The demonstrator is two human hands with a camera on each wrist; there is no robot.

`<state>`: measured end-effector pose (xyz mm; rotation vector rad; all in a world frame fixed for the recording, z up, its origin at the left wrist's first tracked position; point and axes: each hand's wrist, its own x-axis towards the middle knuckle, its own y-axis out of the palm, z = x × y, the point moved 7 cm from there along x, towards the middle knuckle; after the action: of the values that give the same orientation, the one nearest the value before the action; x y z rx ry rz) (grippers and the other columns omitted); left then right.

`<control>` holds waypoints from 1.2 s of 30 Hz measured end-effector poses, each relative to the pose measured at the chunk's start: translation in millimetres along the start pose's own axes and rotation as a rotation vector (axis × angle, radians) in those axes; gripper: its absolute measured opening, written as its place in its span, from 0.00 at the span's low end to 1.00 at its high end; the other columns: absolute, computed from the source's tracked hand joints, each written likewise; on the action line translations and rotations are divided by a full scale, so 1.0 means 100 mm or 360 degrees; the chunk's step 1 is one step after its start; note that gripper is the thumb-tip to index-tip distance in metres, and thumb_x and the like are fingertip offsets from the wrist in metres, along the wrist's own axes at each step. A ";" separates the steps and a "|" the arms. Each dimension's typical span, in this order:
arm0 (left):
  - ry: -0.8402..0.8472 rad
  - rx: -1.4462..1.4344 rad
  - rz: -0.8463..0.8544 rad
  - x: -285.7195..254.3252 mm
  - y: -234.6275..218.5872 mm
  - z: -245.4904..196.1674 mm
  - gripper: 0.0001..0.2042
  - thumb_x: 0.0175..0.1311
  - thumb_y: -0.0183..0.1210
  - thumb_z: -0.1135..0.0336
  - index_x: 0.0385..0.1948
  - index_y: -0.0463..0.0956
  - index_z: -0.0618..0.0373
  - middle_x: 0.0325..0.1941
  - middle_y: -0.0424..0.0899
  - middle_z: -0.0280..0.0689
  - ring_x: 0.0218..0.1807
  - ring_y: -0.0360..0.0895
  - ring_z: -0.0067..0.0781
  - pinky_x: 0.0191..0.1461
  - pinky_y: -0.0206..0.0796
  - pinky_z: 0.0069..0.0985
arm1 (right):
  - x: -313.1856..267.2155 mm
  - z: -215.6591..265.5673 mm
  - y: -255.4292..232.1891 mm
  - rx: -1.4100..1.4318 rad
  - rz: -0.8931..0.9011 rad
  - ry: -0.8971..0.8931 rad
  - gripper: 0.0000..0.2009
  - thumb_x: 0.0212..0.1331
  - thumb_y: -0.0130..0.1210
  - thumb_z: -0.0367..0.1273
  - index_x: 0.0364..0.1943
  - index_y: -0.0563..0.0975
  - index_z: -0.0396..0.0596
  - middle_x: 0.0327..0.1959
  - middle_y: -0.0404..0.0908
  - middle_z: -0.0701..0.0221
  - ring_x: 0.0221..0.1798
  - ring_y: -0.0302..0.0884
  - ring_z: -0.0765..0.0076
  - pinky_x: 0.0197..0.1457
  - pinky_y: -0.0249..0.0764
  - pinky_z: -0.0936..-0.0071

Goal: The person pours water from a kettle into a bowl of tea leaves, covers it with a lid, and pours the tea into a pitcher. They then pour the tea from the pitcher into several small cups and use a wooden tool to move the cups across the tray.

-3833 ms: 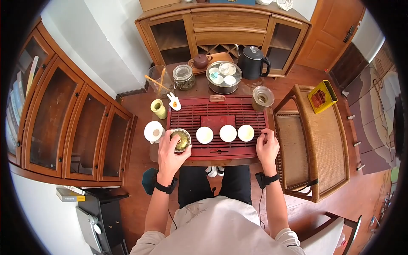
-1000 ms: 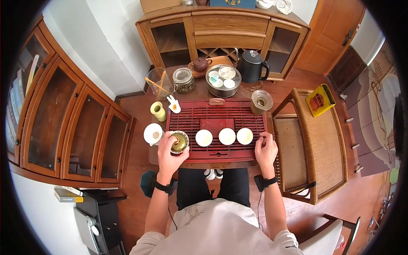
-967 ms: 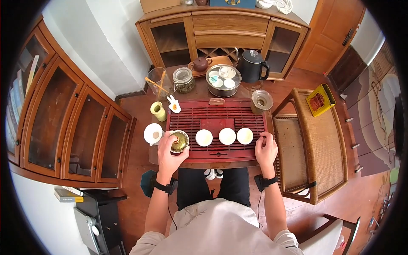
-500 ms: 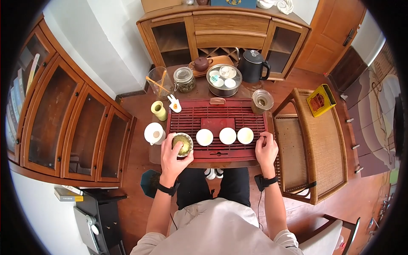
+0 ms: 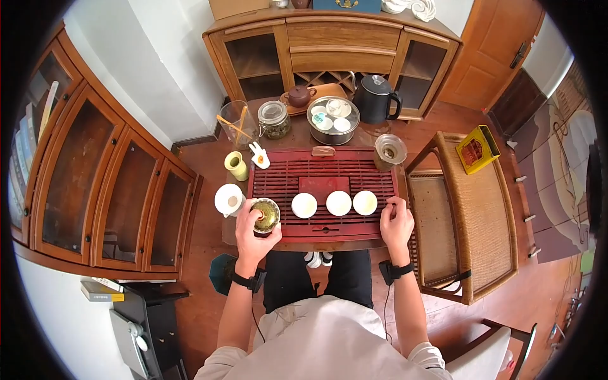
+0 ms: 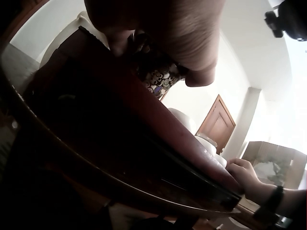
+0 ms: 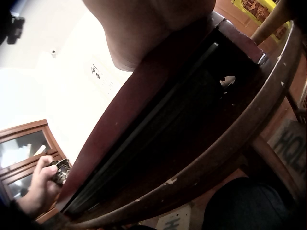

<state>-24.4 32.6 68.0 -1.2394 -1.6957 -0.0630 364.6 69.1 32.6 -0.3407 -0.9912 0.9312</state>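
Head view: left hand (image 5: 252,235) grips patterned bowl (image 5: 277,218) near rim, safest hold; likely rigid, smooth, fragile; right hand (image 5: 397,224), fingers loosely curled, at tray (image 5: 356,232) edge

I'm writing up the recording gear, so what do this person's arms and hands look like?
The left hand and right hand are ungloved. Both wear a black wrist strap carrying a small, boxy black module, and a thin dark cable trails beside each forearm. The forearms are bare; short, pale grey-white sleeves end near the elbows.
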 end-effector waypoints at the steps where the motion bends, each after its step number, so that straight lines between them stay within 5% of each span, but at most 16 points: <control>1: -0.0002 0.0001 0.0000 -0.01 0.00 0.02 0.29 0.46 0.75 0.76 0.51 0.69 0.54 0.64 0.79 0.52 0.58 0.83 0.54 0.63 0.76 0.44 | 0.00 0.00 0.00 -0.0004 0.0006 -0.0001 0.07 0.63 0.62 0.25 0.43 0.81 0.49 0.18 0.75 0.68 0.22 0.75 0.55 0.32 0.73 0.57; 27: -0.0098 0.0155 0.0295 0.26 0.05 -0.18 0.27 0.44 0.75 0.76 0.47 0.69 0.54 0.58 0.82 0.47 0.55 0.82 0.54 0.60 0.76 0.43 | 0.01 0.02 0.00 0.0008 0.0022 -0.0027 0.06 0.63 0.61 0.25 0.42 0.80 0.49 0.18 0.76 0.69 0.22 0.75 0.55 0.33 0.73 0.57; 36: 0.0009 0.0078 0.0079 0.10 -0.01 -0.19 0.28 0.43 0.75 0.76 0.46 0.68 0.54 0.62 0.80 0.49 0.56 0.82 0.55 0.61 0.76 0.44 | 0.02 0.03 0.00 -0.0007 0.0019 -0.0058 0.06 0.63 0.61 0.25 0.42 0.80 0.49 0.18 0.76 0.68 0.22 0.75 0.55 0.33 0.73 0.58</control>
<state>-12.5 28.8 84.8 -1.2429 -1.6513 0.0043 362.5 69.6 35.3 -0.3348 -1.0255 0.9487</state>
